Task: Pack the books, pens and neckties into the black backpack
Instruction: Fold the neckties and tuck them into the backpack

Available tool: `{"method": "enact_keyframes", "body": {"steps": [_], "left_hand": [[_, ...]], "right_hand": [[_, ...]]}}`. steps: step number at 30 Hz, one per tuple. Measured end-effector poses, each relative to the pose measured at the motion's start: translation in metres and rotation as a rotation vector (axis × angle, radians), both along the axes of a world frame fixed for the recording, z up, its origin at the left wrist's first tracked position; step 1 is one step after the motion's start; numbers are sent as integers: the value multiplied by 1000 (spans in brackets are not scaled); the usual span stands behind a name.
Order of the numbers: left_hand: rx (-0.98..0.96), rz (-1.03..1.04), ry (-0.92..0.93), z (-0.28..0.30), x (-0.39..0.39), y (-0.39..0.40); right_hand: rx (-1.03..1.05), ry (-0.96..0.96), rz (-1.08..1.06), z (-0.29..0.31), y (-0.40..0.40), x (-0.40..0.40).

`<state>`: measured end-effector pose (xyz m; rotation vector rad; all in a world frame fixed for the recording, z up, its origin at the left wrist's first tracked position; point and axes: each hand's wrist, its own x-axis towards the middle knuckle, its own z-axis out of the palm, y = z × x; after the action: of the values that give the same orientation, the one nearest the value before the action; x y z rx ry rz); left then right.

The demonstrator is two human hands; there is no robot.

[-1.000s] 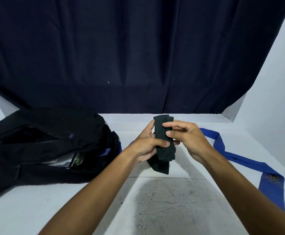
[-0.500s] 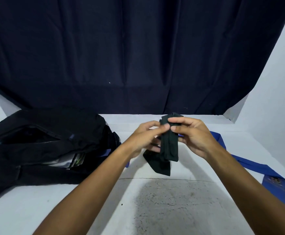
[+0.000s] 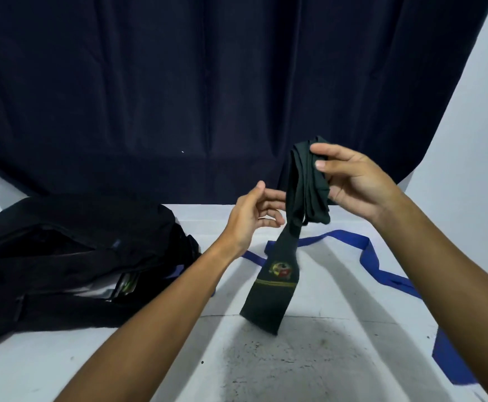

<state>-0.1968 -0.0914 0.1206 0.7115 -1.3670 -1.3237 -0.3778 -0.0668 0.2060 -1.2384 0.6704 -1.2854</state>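
Right hand (image 3: 358,184) pinches the folded dark necktie (image 3: 306,195) — left hand (image 3: 254,216) loose, empty — blue necktie (image 3: 381,274) cut off.

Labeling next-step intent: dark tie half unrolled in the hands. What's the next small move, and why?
Probably the left hand should catch the hanging wide end and fold it back up. The right hand pinches the folded bundle of the dark tie, but its end dangles loose to the table, while the left hand is open beside it. The backpack lies open on the left.

R hand (image 3: 353,184) raised, pinching; L hand (image 3: 254,216) loose.
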Motion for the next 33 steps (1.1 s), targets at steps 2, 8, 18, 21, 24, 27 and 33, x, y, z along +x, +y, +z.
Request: {"method": "enact_keyframes", "body": {"steps": [2, 8, 18, 21, 24, 27, 33], "left_hand": [[-20, 37, -109, 1, 0, -1], [-244, 289, -141, 15, 3, -8], [82, -127, 49, 30, -6, -1], [117, -167, 83, 21, -8, 3], [177, -225, 165, 19, -9, 8], [228, -302, 221, 18, -8, 8], [268, -389, 288, 16, 1, 7]], "right_hand": [[5, -44, -46, 8, -4, -3], [38, -115, 51, 19, -5, -3], [-25, -1, 33, 8, -4, 9], [-40, 2, -16, 8, -3, 12], [4, -95, -18, 13, -2, 18], [28, -119, -18, 17, -2, 23], [3, 37, -79, 13, -1, 17]]}}
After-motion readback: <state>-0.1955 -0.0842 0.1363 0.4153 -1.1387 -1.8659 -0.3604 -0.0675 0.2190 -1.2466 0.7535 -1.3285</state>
